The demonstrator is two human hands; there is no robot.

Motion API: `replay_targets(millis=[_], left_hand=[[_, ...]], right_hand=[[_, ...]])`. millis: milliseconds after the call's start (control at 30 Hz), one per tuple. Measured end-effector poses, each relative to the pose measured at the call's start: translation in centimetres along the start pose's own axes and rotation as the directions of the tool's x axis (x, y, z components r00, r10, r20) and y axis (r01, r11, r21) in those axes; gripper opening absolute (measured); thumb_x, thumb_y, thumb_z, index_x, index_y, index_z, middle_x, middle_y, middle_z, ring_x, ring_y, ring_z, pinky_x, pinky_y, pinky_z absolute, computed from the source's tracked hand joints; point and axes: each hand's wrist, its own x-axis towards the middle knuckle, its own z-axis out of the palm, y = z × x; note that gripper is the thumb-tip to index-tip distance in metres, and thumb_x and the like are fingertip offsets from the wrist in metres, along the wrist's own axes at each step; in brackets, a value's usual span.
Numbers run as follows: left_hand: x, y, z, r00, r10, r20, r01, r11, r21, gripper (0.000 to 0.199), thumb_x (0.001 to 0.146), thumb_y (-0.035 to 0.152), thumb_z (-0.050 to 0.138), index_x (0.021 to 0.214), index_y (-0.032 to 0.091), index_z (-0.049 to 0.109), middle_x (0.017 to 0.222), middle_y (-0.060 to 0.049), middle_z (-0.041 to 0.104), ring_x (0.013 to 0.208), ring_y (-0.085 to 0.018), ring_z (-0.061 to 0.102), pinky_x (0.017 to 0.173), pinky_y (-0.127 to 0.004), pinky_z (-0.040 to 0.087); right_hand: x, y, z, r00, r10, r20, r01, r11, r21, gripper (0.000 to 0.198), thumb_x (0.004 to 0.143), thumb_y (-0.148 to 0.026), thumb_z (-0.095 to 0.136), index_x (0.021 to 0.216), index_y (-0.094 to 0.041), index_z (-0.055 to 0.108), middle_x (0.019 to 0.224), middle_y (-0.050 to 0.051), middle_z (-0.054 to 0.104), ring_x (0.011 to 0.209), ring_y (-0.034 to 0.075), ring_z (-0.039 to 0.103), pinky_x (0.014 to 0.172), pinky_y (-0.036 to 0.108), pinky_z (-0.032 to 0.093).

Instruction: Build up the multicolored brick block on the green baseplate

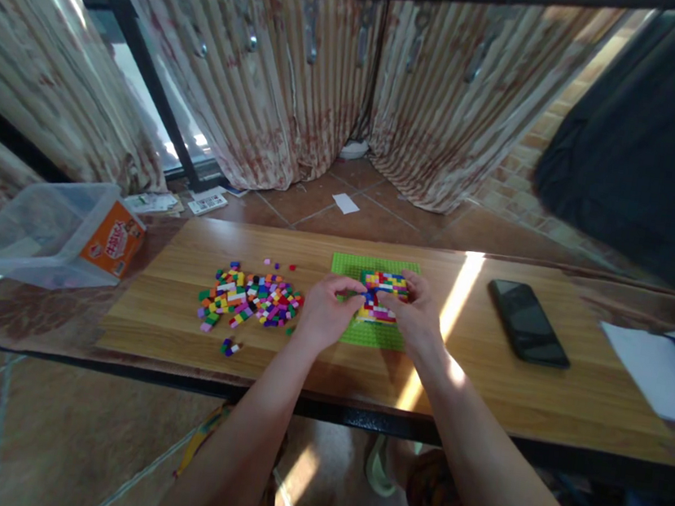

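Note:
A block of multicoloured toy bricks (pixel 380 314) stands on a green studded baseplate (pixel 342 263). My left hand (pixel 330 310) is at the block's left side, its thumb and index finger nearly together in a pinch. Whatever lies between those fingertips is too small to make out. On the other side, my right hand (pixel 419 312) grips the brick block, with the thumb over its top and the fingers around its right and far edge. Part of the block is hidden behind both hands.
Loose toy bricks (pixel 252 296) lie piled left of the baseplate, with a small cluster (pixel 229 347) nearer me. A black phone (pixel 529 324) rests to the right on the wooden board (pixel 302 240). A clear plastic bin (pixel 38 229) stands far left; white paper (pixel 656 366) lies far right.

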Motion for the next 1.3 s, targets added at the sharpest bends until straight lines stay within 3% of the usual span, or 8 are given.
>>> replay_targets(millis=[167, 267, 567, 833, 1067, 1300], left_hand=[[0.0, 0.4, 1.5, 0.999, 0.037, -0.008, -0.036, 0.997, 0.067, 0.013, 0.076, 0.01, 0.074, 0.082, 0.021, 0.078, 0.091, -0.004, 0.071, 0.09, -0.017, 0.066, 0.093, -0.036, 0.05], [0.0, 0.4, 2.5, 0.999, 0.049, -0.023, -0.047, 0.995, 0.092, 0.014, 0.076, 0.012, 0.075, 0.083, 0.022, 0.079, 0.091, -0.004, 0.07, 0.093, -0.018, 0.065, 0.095, -0.037, 0.049], [-0.1, 0.4, 3.5, 0.994, 0.049, -0.098, -0.027, 0.976, 0.216, 0.014, 0.075, 0.014, 0.077, 0.084, 0.024, 0.079, 0.096, -0.003, 0.069, 0.098, -0.02, 0.062, 0.097, -0.039, 0.046], [-0.2, 1.1, 3.6, 0.993, 0.03, -0.116, 0.009, 0.947, 0.32, 0.008, 0.074, 0.015, 0.078, 0.076, 0.022, 0.074, 0.091, -0.003, 0.068, 0.095, -0.021, 0.062, 0.092, -0.04, 0.045], [-0.5, 1.1, 3.6, 0.993, 0.069, -0.097, -0.021, 0.904, 0.427, 0.004, 0.08, 0.021, 0.073, 0.077, 0.023, 0.074, 0.095, -0.003, 0.069, 0.095, -0.022, 0.062, 0.093, -0.041, 0.041], [-0.7, 0.9, 3.6, 0.99, 0.123, -0.076, -0.071, 0.875, 0.479, 0.011, 0.087, 0.026, 0.065, 0.079, 0.022, 0.073, 0.096, -0.005, 0.069, 0.097, -0.023, 0.06, 0.093, -0.041, 0.039]], right_hand=[[0.0, -1.7, -0.8, 0.984, 0.176, -0.014, -0.168, 0.957, 0.238, 0.057, 0.057, -0.045, 0.088, 0.102, -0.021, 0.062, 0.093, 0.004, 0.071, 0.078, 0.021, 0.07, 0.069, 0.037, 0.06], [0.0, -1.9, -1.0, 0.978, 0.21, -0.002, -0.201, 0.94, 0.276, 0.049, 0.058, -0.047, 0.087, 0.092, -0.019, 0.065, 0.081, 0.003, 0.071, 0.072, 0.02, 0.07, 0.066, 0.036, 0.06], [0.3, -1.3, -1.0, 0.984, 0.175, -0.017, -0.166, 0.956, 0.243, 0.046, 0.057, -0.048, 0.087, 0.089, -0.02, 0.068, 0.079, 0.002, 0.072, 0.069, 0.018, 0.069, 0.065, 0.035, 0.059], [0.1, -1.1, -1.1, 0.993, 0.109, 0.035, -0.114, 0.979, 0.168, 0.053, 0.049, -0.026, 0.087, 0.097, -0.021, 0.065, 0.088, 0.001, 0.072, 0.079, 0.018, 0.068, 0.074, 0.036, 0.057], [0.1, -0.7, -0.9, 0.997, 0.05, 0.053, -0.055, 0.994, 0.096, 0.052, 0.053, -0.025, 0.08, 0.102, -0.021, 0.063, 0.098, 0.003, 0.072, 0.083, 0.02, 0.068, 0.075, 0.037, 0.058], [-0.1, -0.9, -0.7, 1.0, 0.03, 0.01, -0.03, 0.998, 0.047, 0.051, 0.054, -0.025, 0.079, 0.102, -0.021, 0.064, 0.099, 0.003, 0.071, 0.086, 0.019, 0.067, 0.076, 0.036, 0.057]])
